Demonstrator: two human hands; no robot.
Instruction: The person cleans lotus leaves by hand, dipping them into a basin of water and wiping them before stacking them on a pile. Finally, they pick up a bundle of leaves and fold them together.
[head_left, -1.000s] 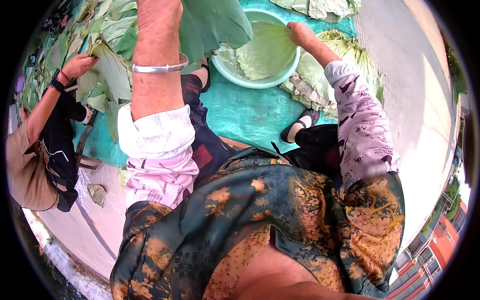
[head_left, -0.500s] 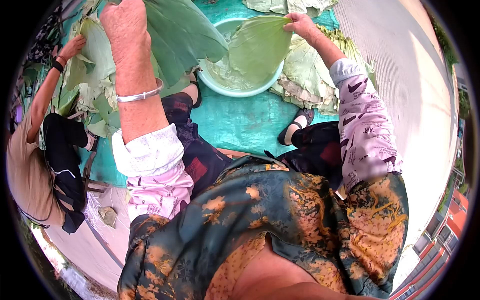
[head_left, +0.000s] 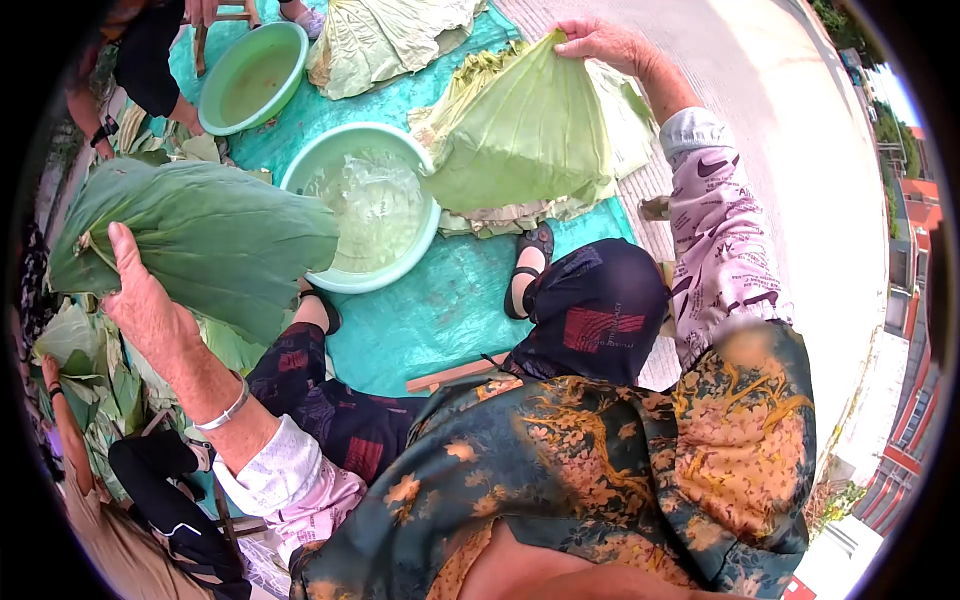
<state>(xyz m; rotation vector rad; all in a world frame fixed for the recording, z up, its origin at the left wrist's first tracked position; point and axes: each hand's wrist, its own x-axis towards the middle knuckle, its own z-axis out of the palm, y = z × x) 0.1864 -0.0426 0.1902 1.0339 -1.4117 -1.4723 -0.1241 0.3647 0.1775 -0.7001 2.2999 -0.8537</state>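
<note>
My left hand (head_left: 152,312) is closed on a dark green lotus leaf (head_left: 215,228), thumb on top, held out to the left; the fingers are hidden beneath it. Between my right hand's (head_left: 605,45) thumb and fingers is the edge of a paler lotus leaf (head_left: 530,130), hanging over a stack of lotus leaves (head_left: 490,220). In front of me stands a pale green basin (head_left: 432,238) of water. Its left rim is partly covered by the dark leaf.
Behind it is a second green basin (head_left: 299,75) and another leaf pile (head_left: 385,40), all on a turquoise sheet (head_left: 450,300). One co-worker (head_left: 130,540) sits at lower left beside more leaves; another person (head_left: 150,60) is at upper left. Concrete ground (head_left: 770,140) lies right.
My view has swung, showing more at the upper left. The pale leaf has gone from over the basin to the stack at right. My left hand has lowered leftward with the dark leaf.
</note>
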